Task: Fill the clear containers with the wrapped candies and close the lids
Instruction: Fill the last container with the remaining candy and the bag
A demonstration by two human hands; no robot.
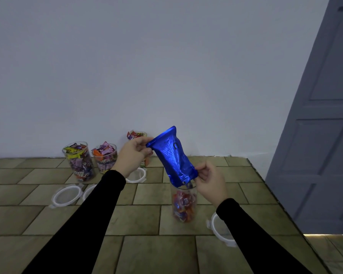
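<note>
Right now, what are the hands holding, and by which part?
Both hold the blue bag: left hand pinches its raised bottom end, right hand its open mouth over the jar.

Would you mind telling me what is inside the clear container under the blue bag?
The clear container holds orange and red wrapped candies, filling most of it. The blue bag, tipped by the left hand and right hand, covers its mouth; the bag's contents are hidden.
</note>
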